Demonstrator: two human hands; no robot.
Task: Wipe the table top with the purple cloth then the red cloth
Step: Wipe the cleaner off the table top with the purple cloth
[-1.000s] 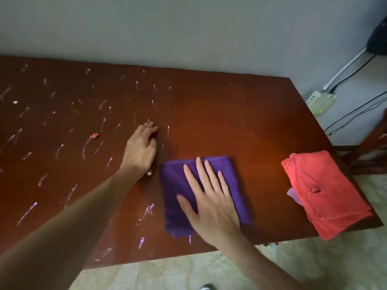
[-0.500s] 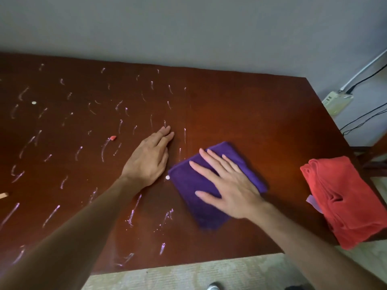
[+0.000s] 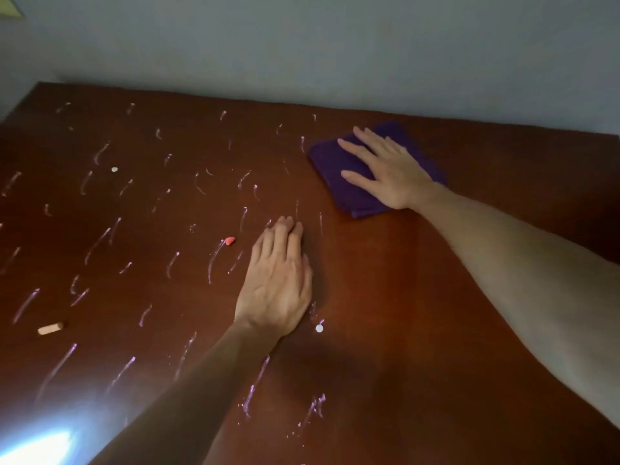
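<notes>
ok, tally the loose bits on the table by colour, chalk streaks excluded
White dots: 2, the far dot and the near dot
Red piece: 1
Tan stub: 1
Purple cloth: 1, under the right hand
Total: 5

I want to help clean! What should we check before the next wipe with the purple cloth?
1. Right hand flat on the cloth: ok.
2. Cloth flat on the table: ok.
3. Left hand out of the cloth's way: not ok, it rests on the marks.
4. Marks gone: not ok, many remain at left.
5. Loose bits cleared: not ok, a red bit remains.
6. Red cloth ready: cannot tell, out of view.
</notes>
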